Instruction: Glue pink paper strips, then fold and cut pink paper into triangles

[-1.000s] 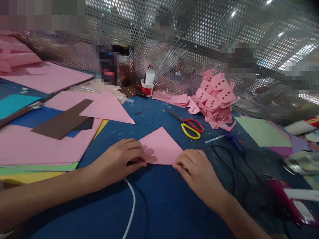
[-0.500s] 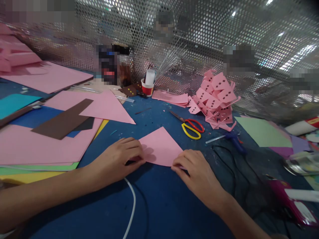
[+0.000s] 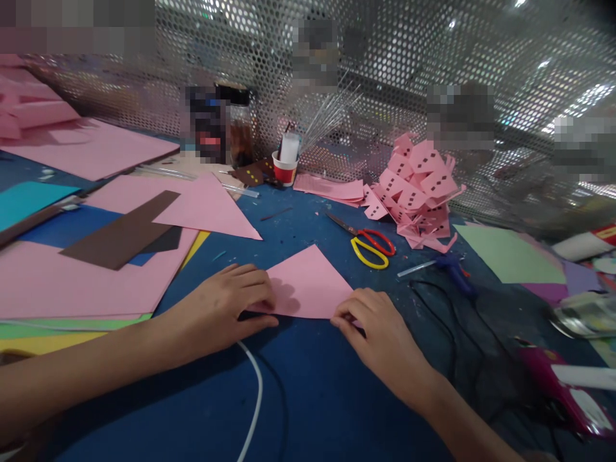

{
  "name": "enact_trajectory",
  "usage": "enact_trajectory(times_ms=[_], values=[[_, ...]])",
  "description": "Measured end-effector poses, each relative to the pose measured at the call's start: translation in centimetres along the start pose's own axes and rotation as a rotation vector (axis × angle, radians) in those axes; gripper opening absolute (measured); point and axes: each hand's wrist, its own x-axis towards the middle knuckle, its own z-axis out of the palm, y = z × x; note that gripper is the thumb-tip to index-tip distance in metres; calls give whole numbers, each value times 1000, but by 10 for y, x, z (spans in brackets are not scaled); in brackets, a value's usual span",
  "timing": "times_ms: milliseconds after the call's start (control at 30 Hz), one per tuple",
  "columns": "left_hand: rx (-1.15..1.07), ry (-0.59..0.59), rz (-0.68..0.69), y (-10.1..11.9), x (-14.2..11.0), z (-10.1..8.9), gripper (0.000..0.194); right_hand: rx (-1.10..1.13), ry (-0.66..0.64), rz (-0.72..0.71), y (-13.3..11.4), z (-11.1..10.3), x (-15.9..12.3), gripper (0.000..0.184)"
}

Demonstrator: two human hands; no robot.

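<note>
A pink sheet of paper (image 3: 308, 285), folded or cut to a triangle with its point away from me, lies on the blue tabletop between my hands. My left hand (image 3: 243, 298) holds its left corner under curled fingers, the thumb a little below the near edge. At the right corner, the thumb and fingers of my right hand (image 3: 370, 317) pinch the paper; their tips cover that corner. Beyond the sheet lie scissors (image 3: 368, 247) with one red and one yellow handle, blades pointing away to the left.
Coloured sheets (image 3: 91, 289) and a brown strip (image 3: 122, 231) lie left. Spotted pink paper pieces (image 3: 418, 186) are heaped at back right, near a blue glue gun (image 3: 455, 273) with a black cord. A white cable (image 3: 257, 391) runs in front. Behind stands a perforated metal screen (image 3: 385, 96).
My left thumb has come slightly away from the fingers, and the paper's near edge lies flatter and straighter. My right hand keeps its pinch in nearly the same place.
</note>
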Motion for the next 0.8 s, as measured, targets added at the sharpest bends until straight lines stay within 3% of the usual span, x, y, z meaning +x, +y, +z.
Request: enact_trajectory(times_ms=[800], values=[[-62,-21,-79,-17,-6,-7,17,-1,7,4,2,2,2,11]])
